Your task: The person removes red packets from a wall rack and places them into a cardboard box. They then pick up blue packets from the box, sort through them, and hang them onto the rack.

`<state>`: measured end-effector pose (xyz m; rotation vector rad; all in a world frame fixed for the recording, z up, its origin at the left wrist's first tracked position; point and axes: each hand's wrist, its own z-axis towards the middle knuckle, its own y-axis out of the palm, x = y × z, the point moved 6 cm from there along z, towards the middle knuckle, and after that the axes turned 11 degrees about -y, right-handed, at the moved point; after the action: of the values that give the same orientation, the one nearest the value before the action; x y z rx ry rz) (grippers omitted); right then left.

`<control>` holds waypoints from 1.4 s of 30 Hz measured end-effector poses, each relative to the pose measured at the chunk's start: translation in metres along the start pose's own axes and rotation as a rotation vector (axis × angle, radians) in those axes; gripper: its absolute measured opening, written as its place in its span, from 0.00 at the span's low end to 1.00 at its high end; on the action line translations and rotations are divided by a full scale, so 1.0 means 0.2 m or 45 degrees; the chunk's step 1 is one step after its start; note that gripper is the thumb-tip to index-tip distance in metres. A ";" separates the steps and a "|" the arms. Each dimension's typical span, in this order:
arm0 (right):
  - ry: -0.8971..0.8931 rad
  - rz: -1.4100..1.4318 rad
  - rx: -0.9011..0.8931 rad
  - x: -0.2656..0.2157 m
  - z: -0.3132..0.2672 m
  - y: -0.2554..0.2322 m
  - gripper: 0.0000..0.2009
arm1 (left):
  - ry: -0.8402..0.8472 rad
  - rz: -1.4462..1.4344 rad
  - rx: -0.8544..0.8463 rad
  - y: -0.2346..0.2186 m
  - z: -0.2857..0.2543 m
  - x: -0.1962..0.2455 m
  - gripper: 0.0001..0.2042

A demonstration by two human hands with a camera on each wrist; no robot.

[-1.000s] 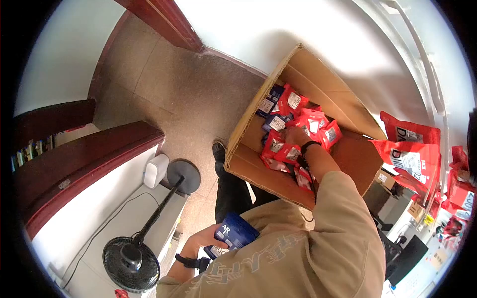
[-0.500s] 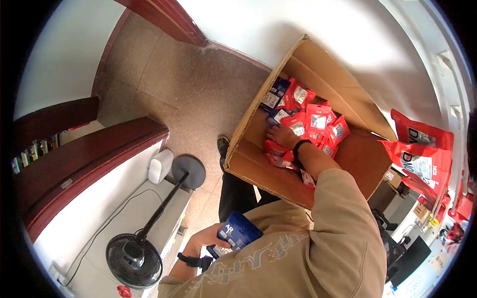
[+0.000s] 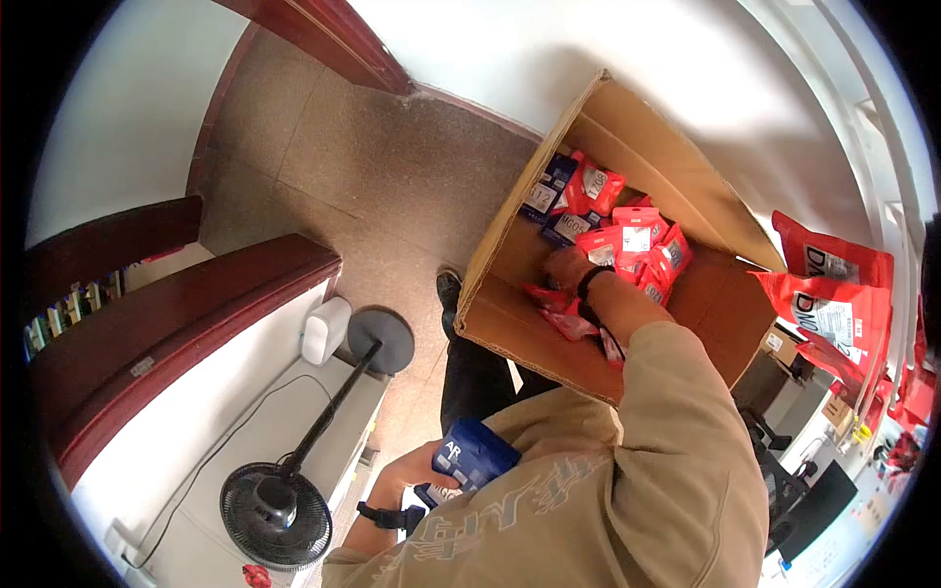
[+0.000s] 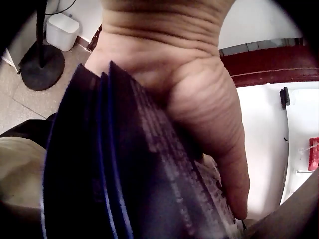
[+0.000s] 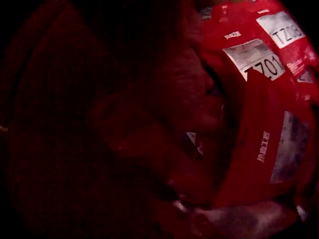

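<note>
Head view gave the whole layout: a large corrugated cardboard box [image 3: 676,294] tilted toward the person, flaps open, its floor heaped with glossy red packets [image 3: 637,235] and a few dark blue packets [image 3: 549,196], each bearing a white printed label. The right hand [image 3: 569,265] was down inside the box among them, back of the hand up; from above it could not be told whether the fingers held anything. The right wrist view filled that gap only in part: dim and washed red, it showed the right hand [image 5: 164,124] pressed against red packets [image 5: 259,144] with labels reading TZ01 and TZ08, but whether it gripped one I could not tell. The left hand [image 3: 417,470] was held low beside the torso, fingers curled around a stack of blue pouches [image 3: 470,459], flat, flexible, rectangular, white lettering on the top face, long axis running up and right toward the box. The left wrist view showed what the head view hid: the stack [image 4: 114,169] seen edge-on, several thin layers with blue seams, the palm [image 4: 199,104] and thumb clamped along its side. A black pedestal fan [image 3: 270,505] lay on the pale surface at left.
</note>
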<state>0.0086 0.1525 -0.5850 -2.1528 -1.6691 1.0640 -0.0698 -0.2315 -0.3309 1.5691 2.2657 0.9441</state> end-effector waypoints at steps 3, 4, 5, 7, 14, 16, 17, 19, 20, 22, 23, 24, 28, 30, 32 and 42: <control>-0.035 0.071 -0.118 0.01 -0.03 0.04 0.15 | -0.004 -0.058 -0.001 0.00 -0.03 0.03 0.35; 0.001 0.028 -0.072 0.05 -0.01 0.10 0.17 | -0.019 -0.036 -0.001 -0.01 -0.03 0.02 0.36; 0.036 -0.014 -0.028 0.06 -0.02 0.10 0.20 | -0.026 -0.039 -0.005 -0.01 -0.03 0.02 0.36; -0.088 -0.053 0.011 0.07 -0.07 0.12 0.21 | 0.008 -0.054 0.012 -0.02 -0.05 0.02 0.36; -0.179 0.130 -0.260 0.01 -0.30 -0.04 0.35 | 0.010 -0.113 -0.019 -0.05 -0.06 0.00 0.36; -0.049 0.441 -0.356 0.02 -0.37 -0.07 0.45 | 0.016 -0.130 -0.005 -0.07 -0.07 -0.02 0.36; -0.049 0.446 -0.359 0.03 -0.36 -0.05 0.45 | 0.012 -0.132 -0.007 -0.07 -0.07 -0.02 0.36; -0.100 0.322 -0.290 0.05 -0.33 -0.01 0.42 | 0.011 -0.174 -0.005 -0.07 -0.08 0.00 0.36; -0.097 0.326 -0.292 0.06 -0.31 0.01 0.42 | 0.008 -0.173 -0.009 -0.07 -0.08 0.00 0.36; -0.128 0.182 -0.158 0.09 -0.23 0.02 0.37 | -0.006 -0.138 -0.001 -0.09 -0.07 -0.02 0.37; -0.126 0.181 -0.159 0.12 -0.18 0.09 0.37 | -0.004 -0.137 -0.003 -0.09 -0.07 -0.01 0.37; -0.175 0.101 -0.034 0.14 -0.13 0.15 0.34 | -0.021 -0.142 -0.011 -0.08 -0.07 0.00 0.37; -0.124 0.144 0.009 0.11 -0.09 0.04 0.26 | -0.031 -0.110 0.016 -0.08 -0.08 0.03 0.37; -0.131 0.116 0.051 0.08 -0.10 -0.06 0.23 | -0.035 -0.114 0.033 -0.08 -0.09 0.02 0.37; -0.188 0.099 0.066 0.12 -0.03 -0.01 0.19 | -0.052 -0.171 0.037 -0.07 -0.11 0.04 0.37; 0.108 0.063 0.072 0.40 0.05 0.20 0.18 | -0.061 -0.148 0.043 -0.10 -0.09 0.00 0.36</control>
<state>0.0388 0.2087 -0.6471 -2.1821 -1.5379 1.0058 -0.0939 -0.2433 -0.3290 1.4394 2.3229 0.8337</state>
